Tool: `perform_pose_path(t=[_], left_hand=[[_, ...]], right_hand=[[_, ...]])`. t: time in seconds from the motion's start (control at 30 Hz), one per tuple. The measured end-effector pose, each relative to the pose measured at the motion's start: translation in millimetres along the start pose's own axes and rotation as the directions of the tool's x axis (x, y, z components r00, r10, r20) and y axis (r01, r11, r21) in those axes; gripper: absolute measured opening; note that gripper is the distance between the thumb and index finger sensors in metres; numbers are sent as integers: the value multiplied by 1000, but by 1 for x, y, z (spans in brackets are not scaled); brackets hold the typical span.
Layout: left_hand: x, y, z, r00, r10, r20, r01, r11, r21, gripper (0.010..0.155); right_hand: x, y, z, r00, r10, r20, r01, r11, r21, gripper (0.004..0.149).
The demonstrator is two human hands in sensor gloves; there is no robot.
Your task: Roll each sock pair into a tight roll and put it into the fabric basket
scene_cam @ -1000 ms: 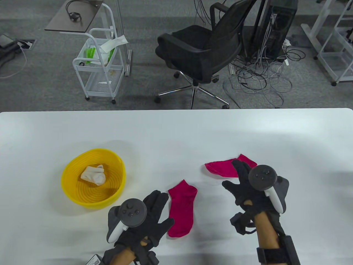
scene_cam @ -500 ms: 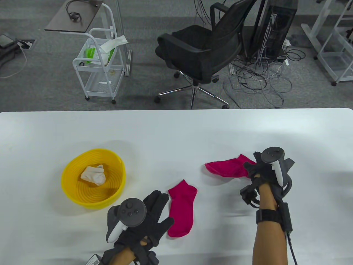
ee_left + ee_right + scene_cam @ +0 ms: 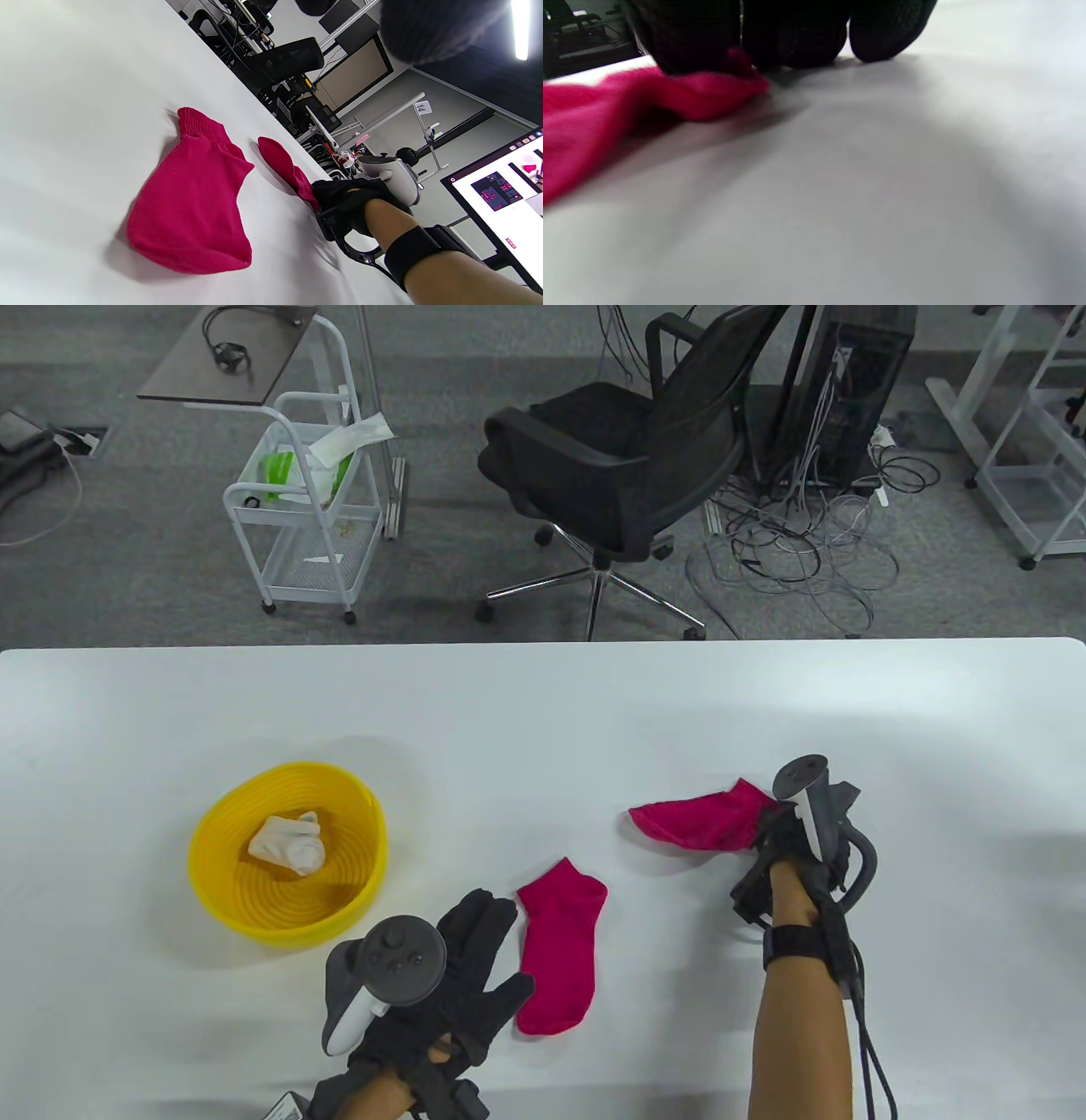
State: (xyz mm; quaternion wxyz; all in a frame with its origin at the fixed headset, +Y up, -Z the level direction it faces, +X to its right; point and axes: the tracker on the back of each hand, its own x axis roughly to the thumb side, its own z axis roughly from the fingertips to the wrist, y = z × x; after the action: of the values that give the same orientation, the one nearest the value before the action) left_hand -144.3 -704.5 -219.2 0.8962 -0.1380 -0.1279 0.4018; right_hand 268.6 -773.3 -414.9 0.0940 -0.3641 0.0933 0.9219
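Observation:
Two magenta socks lie apart on the white table. The near sock lies flat beside my left hand, whose fingers are spread flat on the table just left of it, holding nothing. The far sock is pinched at its right end by my right hand, fingers curled down on the cloth. A yellow basket at the left holds one cream sock roll.
Beyond the table's far edge stand a black office chair, a white wire cart and a tangle of cables on the floor. A monitor shows at the right of the left wrist view.
My right hand moved right along the far sock, tipped over and closed its fingers on the sock's right end, bunching it slightly. The left hand and near sock stayed put.

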Motion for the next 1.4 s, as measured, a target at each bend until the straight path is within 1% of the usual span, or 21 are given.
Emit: perform_pose_path(t=[0.07, 0.17, 0.33, 0.4, 0.47, 0.53, 0.67, 0.7, 0.77, 0.8, 0.9, 0.93, 1.0, 1.07, 1.1, 1.17, 1.27, 1.3, 1.37, 1.4], left_hand=[[0, 0, 0, 1000, 1, 0, -1, 1000, -4, 79], [1, -1, 1, 1000, -2, 5, 2, 1000, -9, 79], [3, -2, 1, 1000, -4, 14, 4, 1000, -22, 79], [3, -2, 2, 1000, -3, 14, 3, 1000, -19, 79], [3, -1, 2, 1000, 3, 14, -2, 1000, -17, 78], [2, 0, 2, 1000, 3, 13, -3, 1000, -12, 79], [2, 0, 3, 1000, 4, 13, -4, 1000, -12, 78], [2, 0, 3, 1000, 4, 12, -4, 1000, -12, 78], [2, 0, 3, 1000, 11, 2, -11, 1000, -21, 78], [1, 1, 3, 1000, 25, -14, -26, 999, -30, 79], [0, 2, 3, 999, 49, -21, -50, 998, -32, 78], [0, 3, 3, 998, 51, -24, -52, 998, -27, 78], [-2, 4, 3, 998, 59, -31, -60, 998, -19, 79], [-4, 6, 3, 997, 68, -45, -69, 998, -13, 78], [-5, 8, 3, 996, 67, -57, -67, 998, 0, 78], [-6, 10, 3, 996, 60, -60, -59, 998, 13, 78], [-7, 12, 3, 996, 63, -68, -63, 998, 14, 78], [-8, 12, 3, 995, 67, -70, -66, 998, 12, 78], [-8, 13, 3, 995, 71, -72, -70, 997, 13, 78], [-9, 13, 2, 994, 77, -73, -76, 997, 14, 78]], right_hand=[[3, 1, 2, 1000, 13, 9, -13, 997, -80, 49], [2, 1, 2, 1000, 13, 7, -12, 996, -86, 44], [2, 3, 0, 1000, 11, 29, -8, 997, -78, 41], [1, 0, 1, 999, 8, 35, -4, 995, -95, 41], [-2, -6, 6, 997, -51, 56, 57, 991, -122, 41], [-3, -13, 10, 993, -86, 80, 95, 989, -116, 41], [-2, -38, 31, 974, -163, 159, 184, 974, -131, 42], [-1, -47, 40, 949, -209, 237, 244, 962, -125, 43], [0, -58, 53, 918, -274, 287, 317, 941, -117, 44], [1, -67, 66, 876, -335, 347, 386, 918, -88, 45], [4, -77, 90, 796, -424, 432, 478, 878, -20, 48], [6, -80, 99, 758, -438, 484, 498, 867, 3, 48], [7, -84, 116, 726, -436, 532, 507, 862, 15, 47], [8, -88, 130, 684, -434, 587, 512, 858, 38, 43], [8, -92, 142, 650, -436, 622, 517, 854, 59, 42], [7, -98, 158, 612, -432, 663, 522, 850, 72, 41], [5, -105, 178, 529, -428, 733, 530, 841, 109, 41], [3, -109, 189, 487, -424, 763, 520, 843, 136, 42], [2, -113, 201, 437, -423, 794, 504, 846, 174, 41], [0, -117, 211, 392, -421, 818, 479, 853, 209, 42]])
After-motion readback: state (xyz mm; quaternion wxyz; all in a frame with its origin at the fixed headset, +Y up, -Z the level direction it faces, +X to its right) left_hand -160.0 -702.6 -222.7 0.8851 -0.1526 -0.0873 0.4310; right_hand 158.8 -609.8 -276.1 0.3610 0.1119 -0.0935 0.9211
